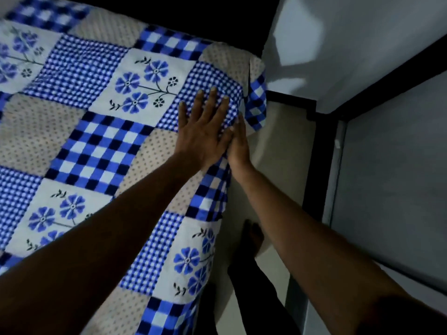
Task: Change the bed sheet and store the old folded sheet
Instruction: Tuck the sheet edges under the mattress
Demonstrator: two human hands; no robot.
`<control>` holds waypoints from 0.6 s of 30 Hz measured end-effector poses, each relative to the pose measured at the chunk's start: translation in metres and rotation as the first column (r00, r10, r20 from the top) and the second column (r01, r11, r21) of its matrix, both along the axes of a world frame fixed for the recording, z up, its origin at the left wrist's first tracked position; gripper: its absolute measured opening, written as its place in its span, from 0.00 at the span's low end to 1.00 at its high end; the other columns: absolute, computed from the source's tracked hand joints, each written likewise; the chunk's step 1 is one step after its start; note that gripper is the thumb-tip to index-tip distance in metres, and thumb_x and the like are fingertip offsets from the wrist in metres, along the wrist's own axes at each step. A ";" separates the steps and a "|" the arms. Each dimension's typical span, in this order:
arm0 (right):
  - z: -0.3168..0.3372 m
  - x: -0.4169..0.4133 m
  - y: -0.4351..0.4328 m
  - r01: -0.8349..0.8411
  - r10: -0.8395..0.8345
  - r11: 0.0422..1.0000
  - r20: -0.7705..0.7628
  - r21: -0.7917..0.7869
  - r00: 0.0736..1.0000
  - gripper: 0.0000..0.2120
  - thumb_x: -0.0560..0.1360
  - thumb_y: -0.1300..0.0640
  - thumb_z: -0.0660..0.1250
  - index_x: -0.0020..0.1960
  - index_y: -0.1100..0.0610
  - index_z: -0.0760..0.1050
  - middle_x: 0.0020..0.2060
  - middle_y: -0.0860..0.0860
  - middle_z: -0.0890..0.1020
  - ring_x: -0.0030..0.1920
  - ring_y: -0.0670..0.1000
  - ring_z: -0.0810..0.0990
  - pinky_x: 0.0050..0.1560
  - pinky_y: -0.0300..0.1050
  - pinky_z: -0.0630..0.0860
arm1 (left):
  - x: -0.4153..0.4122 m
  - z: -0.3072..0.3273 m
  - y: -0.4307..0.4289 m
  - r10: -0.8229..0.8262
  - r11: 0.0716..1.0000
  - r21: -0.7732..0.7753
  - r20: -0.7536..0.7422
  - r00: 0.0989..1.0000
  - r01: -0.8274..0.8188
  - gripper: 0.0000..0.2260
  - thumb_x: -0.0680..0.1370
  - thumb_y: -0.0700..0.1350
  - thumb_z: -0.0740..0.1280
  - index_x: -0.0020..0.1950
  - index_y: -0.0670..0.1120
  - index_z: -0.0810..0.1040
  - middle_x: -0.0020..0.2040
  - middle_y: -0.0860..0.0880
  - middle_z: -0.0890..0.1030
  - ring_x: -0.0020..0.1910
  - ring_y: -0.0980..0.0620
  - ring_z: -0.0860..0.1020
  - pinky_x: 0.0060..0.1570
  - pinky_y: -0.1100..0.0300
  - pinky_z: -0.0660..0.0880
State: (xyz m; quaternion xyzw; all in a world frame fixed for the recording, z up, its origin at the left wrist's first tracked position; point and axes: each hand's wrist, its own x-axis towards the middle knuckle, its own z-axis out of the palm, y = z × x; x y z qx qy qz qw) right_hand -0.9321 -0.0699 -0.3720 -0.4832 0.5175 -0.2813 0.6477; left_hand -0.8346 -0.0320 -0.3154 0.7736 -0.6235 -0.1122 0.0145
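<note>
Forearms (101,238) reach toward 1 o'clock: left hand (203,139) spread flat on the laid-out sheet (96,146), right hand (238,147) straight-fingered against its edge; tucking and storing the old one seemingly remain.

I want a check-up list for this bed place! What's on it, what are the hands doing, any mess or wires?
Surface: blue patchwork sheet spread flat, draping over the side.
Job's things: sheet corner hangs loose; no folded one in view.
Clutter: nothing seen.
Grips: left hand flat on the sheet near the corner; right hand, fingers straight, against the draped edge.
Cables: nothing seen.
Surroundings: pale floor, white wall, bare foot on the floor.
</note>
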 end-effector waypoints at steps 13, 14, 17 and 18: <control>-0.023 -0.067 -0.104 -0.242 0.038 0.859 -0.416 -0.451 0.909 0.17 0.76 0.65 0.65 0.63 0.61 0.78 0.60 0.56 0.81 0.61 0.55 0.80 0.64 0.48 0.76 | -0.005 0.010 -0.112 0.036 0.999 -0.003 0.103 0.994 -0.036 0.34 0.78 0.53 0.62 0.82 0.44 0.55 0.81 0.39 0.53 0.80 0.38 0.50 0.77 0.36 0.47; -0.023 -0.072 -0.113 -0.307 0.047 0.796 -0.452 -0.521 0.891 0.17 0.75 0.66 0.65 0.63 0.61 0.79 0.60 0.56 0.81 0.61 0.56 0.80 0.64 0.48 0.75 | -0.013 0.015 -0.110 0.043 0.996 -0.076 0.064 0.997 -0.038 0.33 0.78 0.51 0.63 0.80 0.42 0.58 0.80 0.37 0.57 0.79 0.37 0.54 0.77 0.37 0.51; -0.030 -0.085 -0.150 -0.470 0.097 0.660 -0.554 -0.586 0.827 0.16 0.74 0.65 0.66 0.62 0.59 0.79 0.58 0.57 0.82 0.57 0.59 0.80 0.60 0.56 0.77 | -0.056 0.021 -0.092 -0.024 0.967 -0.257 -0.110 0.994 -0.005 0.28 0.75 0.49 0.63 0.74 0.40 0.70 0.73 0.37 0.70 0.72 0.36 0.67 0.72 0.41 0.63; -0.028 -0.089 -0.164 -0.526 0.114 0.606 -0.589 -0.597 0.800 0.15 0.75 0.64 0.66 0.61 0.59 0.80 0.57 0.57 0.81 0.56 0.59 0.80 0.60 0.56 0.76 | -0.074 0.020 -0.082 -0.023 0.967 -0.254 -0.194 0.981 -0.028 0.27 0.74 0.49 0.64 0.71 0.40 0.72 0.70 0.38 0.73 0.68 0.36 0.71 0.68 0.42 0.67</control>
